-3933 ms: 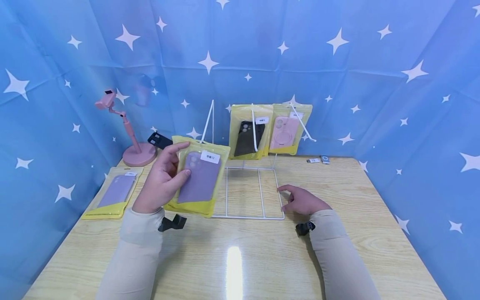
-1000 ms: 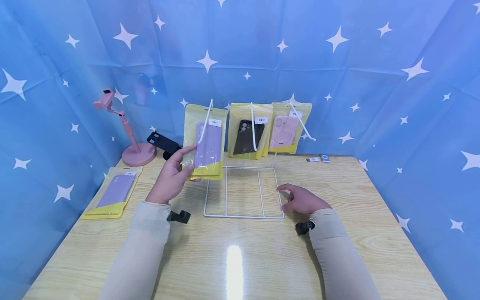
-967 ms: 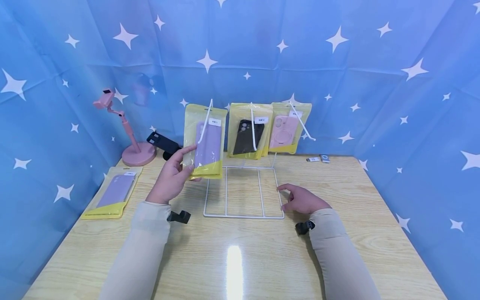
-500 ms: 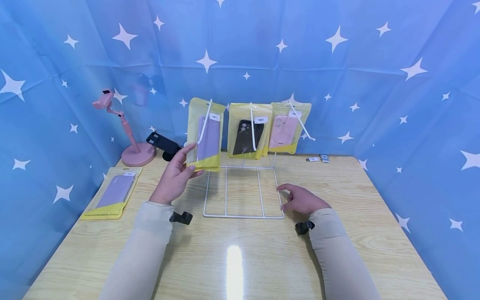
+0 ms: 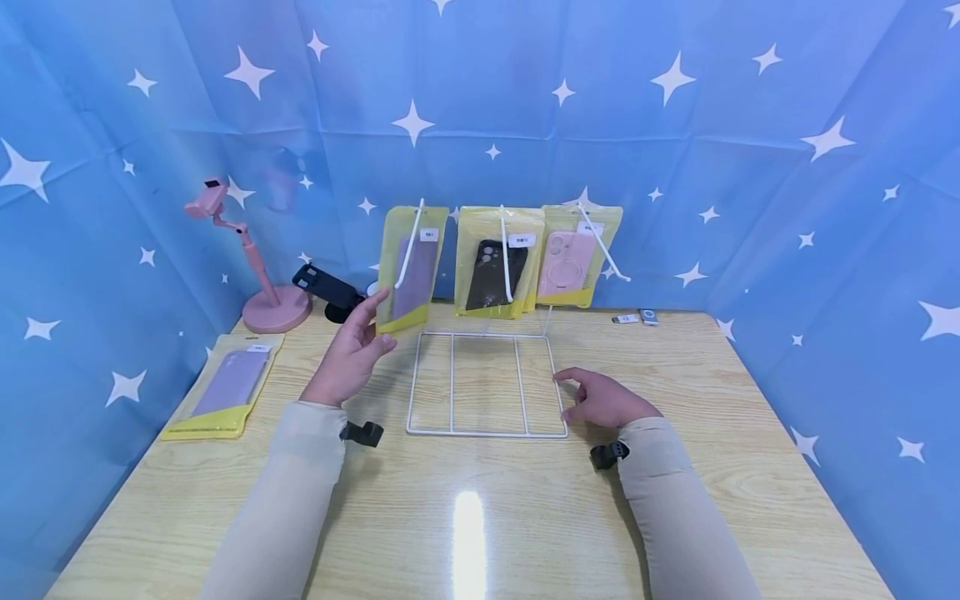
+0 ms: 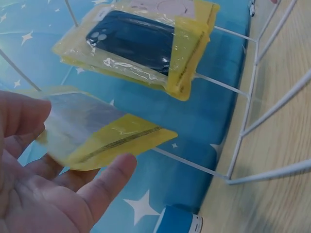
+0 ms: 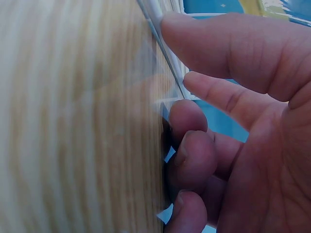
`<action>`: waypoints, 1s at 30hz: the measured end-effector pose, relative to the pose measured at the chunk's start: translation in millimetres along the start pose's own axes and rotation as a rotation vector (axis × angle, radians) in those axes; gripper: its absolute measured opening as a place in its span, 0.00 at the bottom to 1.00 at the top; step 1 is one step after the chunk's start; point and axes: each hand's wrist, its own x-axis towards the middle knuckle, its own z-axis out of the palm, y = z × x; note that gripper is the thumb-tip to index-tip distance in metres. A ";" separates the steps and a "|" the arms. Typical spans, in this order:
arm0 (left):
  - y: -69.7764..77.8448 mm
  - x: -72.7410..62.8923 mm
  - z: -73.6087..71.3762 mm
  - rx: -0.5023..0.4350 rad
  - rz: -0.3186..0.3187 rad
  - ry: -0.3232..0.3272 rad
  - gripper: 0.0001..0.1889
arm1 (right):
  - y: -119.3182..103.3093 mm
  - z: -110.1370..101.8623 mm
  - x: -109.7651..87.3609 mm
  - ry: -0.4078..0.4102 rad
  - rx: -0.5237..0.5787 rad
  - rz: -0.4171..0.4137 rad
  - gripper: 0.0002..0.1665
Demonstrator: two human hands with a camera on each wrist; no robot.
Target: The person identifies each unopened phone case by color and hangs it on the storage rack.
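Note:
A yellow-edged clear bag with a purple phone case point(image 5: 415, 271) hangs on the left hook point(image 5: 409, 248) of a white wire display rack point(image 5: 487, 434). My left hand point(image 5: 347, 357) is at the bag's lower left corner, thumb and fingers spread apart; in the left wrist view, the bag point(image 6: 104, 126) stands past the fingertips. My right hand point(image 5: 606, 400) holds the right bar of the rack's base, thumb and index finger on it. The right wrist view shows the thumb point(image 7: 209, 43) against the white bar, the other fingers curled by the tabletop.
Bags with a black case point(image 5: 491, 279) and a pink case point(image 5: 567, 262) hang on the other hooks. Another bagged purple case point(image 5: 228, 383) lies at left. Behind stand a pink stand point(image 5: 273, 308) and a black phone holder point(image 5: 327, 286). Two small devices point(image 5: 637, 318) lie at back right.
My left hand has brought the bagged purple case onto the left hook and slid it back. Its fingers have since loosened from the bag. The right hand has stayed put.

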 end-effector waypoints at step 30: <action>-43.6 -47.8 -135.8 0.467 -0.522 0.642 0.36 | -0.4 -1.0 0.3 0.003 0.009 -0.006 0.41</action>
